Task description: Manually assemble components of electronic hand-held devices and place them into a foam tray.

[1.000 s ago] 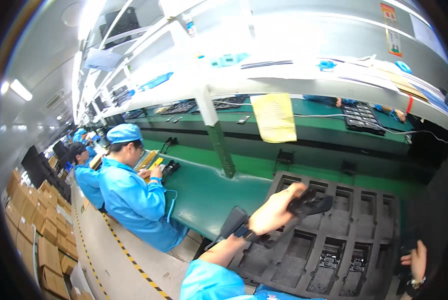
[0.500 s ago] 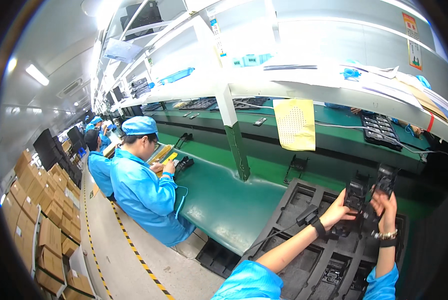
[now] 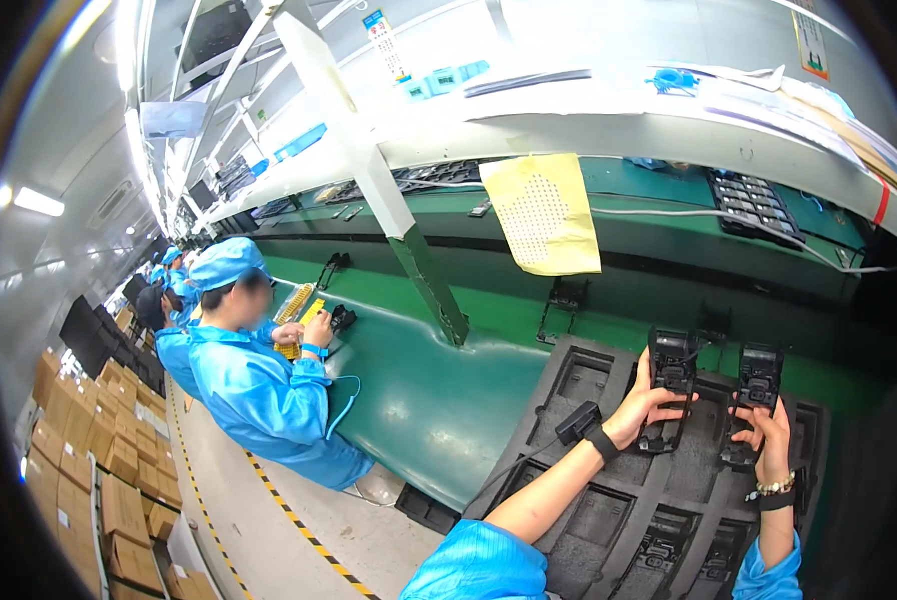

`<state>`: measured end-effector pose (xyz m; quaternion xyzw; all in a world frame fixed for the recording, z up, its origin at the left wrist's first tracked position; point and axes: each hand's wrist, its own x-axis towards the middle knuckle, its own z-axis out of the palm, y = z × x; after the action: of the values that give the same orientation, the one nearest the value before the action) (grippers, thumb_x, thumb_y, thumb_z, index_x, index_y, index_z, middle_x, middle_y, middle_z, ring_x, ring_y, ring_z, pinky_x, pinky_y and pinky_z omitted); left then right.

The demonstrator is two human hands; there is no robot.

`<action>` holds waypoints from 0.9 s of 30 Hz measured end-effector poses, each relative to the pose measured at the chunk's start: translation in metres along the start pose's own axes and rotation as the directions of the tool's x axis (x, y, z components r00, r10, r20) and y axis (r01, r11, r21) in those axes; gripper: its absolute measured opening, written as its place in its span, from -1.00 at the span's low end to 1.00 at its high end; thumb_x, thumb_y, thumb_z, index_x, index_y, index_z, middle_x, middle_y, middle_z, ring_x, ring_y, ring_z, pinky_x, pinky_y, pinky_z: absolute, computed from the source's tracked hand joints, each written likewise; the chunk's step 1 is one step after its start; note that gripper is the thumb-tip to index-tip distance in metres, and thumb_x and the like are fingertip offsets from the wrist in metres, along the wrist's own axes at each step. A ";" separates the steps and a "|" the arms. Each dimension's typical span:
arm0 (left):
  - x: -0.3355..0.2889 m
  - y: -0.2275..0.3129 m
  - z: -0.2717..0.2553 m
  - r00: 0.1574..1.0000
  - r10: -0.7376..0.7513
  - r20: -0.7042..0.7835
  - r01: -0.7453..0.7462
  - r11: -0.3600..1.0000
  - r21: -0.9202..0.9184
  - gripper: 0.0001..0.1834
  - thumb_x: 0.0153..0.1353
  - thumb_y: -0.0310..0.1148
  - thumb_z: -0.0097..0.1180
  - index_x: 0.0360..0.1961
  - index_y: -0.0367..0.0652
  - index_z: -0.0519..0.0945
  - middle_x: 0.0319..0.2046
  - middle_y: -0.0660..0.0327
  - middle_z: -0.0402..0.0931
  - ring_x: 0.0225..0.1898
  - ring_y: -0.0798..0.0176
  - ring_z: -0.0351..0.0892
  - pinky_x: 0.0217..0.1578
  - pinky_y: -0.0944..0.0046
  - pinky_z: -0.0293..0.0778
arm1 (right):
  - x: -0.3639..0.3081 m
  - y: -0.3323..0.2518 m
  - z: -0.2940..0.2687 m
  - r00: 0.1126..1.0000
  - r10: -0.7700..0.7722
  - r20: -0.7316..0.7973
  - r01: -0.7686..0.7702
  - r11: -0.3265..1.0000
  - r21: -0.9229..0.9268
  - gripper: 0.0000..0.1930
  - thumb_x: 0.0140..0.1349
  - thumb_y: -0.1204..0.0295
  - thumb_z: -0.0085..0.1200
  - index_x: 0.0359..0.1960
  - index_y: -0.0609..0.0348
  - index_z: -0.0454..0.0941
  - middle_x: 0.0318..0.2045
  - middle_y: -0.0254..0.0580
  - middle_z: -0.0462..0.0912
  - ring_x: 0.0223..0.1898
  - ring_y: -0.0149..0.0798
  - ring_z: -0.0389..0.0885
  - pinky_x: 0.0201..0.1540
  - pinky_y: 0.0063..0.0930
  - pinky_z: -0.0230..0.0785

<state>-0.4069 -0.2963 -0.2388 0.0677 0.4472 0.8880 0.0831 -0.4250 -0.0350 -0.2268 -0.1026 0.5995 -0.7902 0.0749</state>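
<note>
Over the tray (image 3: 583, 385), left hand (image 3: 638, 408) grips one frame (image 3: 672, 365), right hand (image 3: 772, 435) another frame (image 3: 758, 372), just drawn further apart: neither is free.

Two black frames (image 3: 673, 352) (image 3: 759, 368), held apart

1. Left of the post (image 3: 376, 185), a lamp (image 3: 40, 202) glares white.
2. Right of it, the shelf (image 3: 568, 140) burns out.
3. At its foot, sheen clouds the table (image 3: 418, 410).
4. Right of it, my left hand (image 3: 646, 405) looks fairly sharp.
5. Far from it, my view bends, then blackens.
</note>
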 end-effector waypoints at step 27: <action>-0.177 0.071 0.145 0.624 0.657 0.424 -0.601 0.750 -0.278 -0.69 0.37 -0.32 -0.01 -0.21 -0.43 0.59 0.00 -0.22 0.50 0.01 -0.33 0.53 -0.02 -0.28 0.51 | 0.002 0.003 -0.013 0.990 0.132 0.048 -0.136 0.987 0.090 -0.50 0.36 0.48 -0.13 0.33 0.17 0.17 -0.03 -0.08 0.52 -0.04 -0.13 0.64 -0.28 -0.34 0.63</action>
<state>-0.2114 -0.2607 -0.1042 0.4407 0.3086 0.8348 -0.1171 -0.4299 -0.0241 -0.2330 -0.0748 0.5658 -0.8082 0.1451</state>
